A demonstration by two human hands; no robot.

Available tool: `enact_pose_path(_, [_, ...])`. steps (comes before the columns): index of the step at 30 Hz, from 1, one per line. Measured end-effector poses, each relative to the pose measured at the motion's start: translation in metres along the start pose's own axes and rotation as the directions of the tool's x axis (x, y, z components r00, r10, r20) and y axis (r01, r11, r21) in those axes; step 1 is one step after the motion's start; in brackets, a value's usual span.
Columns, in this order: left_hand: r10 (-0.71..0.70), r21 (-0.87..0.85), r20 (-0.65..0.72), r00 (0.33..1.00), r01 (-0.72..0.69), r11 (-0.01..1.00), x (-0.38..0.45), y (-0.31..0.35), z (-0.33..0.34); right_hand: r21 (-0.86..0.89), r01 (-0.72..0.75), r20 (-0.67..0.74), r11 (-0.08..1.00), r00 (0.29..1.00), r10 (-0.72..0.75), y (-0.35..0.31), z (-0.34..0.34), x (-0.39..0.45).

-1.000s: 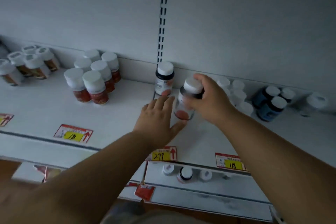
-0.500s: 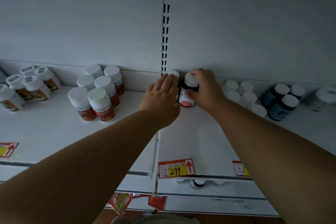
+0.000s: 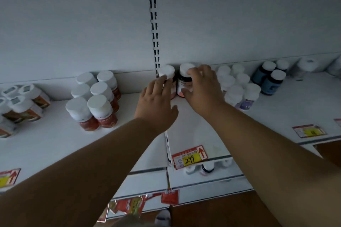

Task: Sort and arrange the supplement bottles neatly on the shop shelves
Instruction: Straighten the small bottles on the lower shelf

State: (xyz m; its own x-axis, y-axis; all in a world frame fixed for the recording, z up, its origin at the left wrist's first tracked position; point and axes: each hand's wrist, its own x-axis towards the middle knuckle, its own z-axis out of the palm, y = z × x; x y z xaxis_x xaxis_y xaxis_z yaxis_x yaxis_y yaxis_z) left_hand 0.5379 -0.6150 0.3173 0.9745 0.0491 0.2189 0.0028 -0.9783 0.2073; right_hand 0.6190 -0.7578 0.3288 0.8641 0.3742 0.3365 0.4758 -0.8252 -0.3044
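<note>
Far to the left of both hands, amber bottles with grey-marked caps (image 3: 17, 105) crowd the shelf's left end. Nearer, yet still well left of the left hand, stands a cluster of red-labelled bottles (image 3: 96, 97) with white caps. The left hand (image 3: 156, 106) lies palm down over the white shelf (image 3: 55, 140), fingers spread and loose, its fingertips touching the white-capped bottle (image 3: 167, 73) at the back wall. Just beside that, the dark bottle with a pink label (image 3: 184, 84) stands upright against the back wall, and the right hand (image 3: 203, 92) cups it loosely, fingers on the cap and thumb low by the label (whether it actually squeezes cannot be told). Right of the right hand sits a group of pale purple-labelled bottles (image 3: 238, 88), then blue bottles (image 3: 269, 79) farther off. In front of the hands, on the shelf edge, hangs a red and yellow price tag marked 299 (image 3: 190, 156).
</note>
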Motion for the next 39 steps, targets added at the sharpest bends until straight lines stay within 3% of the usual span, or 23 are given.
enact_pose_path(6, [-0.031,-0.044,0.044,0.999,0.033,0.998,-0.070,0.008,0.007,0.134,0.041,0.012,0.990,0.999,-0.043,-0.016,-0.007,-0.052])
enact_pose_path(12, [0.104,-0.115,0.029,0.994,-0.100,0.988,-0.115,-0.001,0.006,0.149,-0.024,-0.018,0.989,0.999,0.027,-0.049,-0.024,-0.106])
enact_pose_path(16, [0.405,-0.134,0.064,0.912,-0.394,0.909,-0.144,-0.023,0.004,0.191,-0.163,-0.097,0.968,0.978,0.184,-0.076,-0.027,-0.151])
enact_pose_path(23, [0.583,-0.207,0.200,0.787,-0.548,0.811,-0.208,-0.049,0.019,0.254,-0.439,-0.069,0.862,0.881,0.469,-0.111,-0.002,-0.242])
enact_pose_path(27, [0.581,-0.238,0.291,0.760,-0.531,0.813,-0.229,-0.058,0.054,0.293,-0.465,-0.063,0.836,0.863,0.502,-0.111,0.035,-0.277])
enact_pose_path(32, [0.430,-0.210,0.429,0.795,-0.375,0.903,-0.231,-0.064,0.135,0.371,-0.509,0.027,0.777,0.842,0.539,-0.077,0.119,-0.308])
enact_pose_path(39, [0.336,-0.189,0.369,0.867,-0.284,0.940,-0.208,-0.079,0.259,0.313,-0.617,0.179,0.722,0.785,0.593,-0.007,0.256,-0.324])
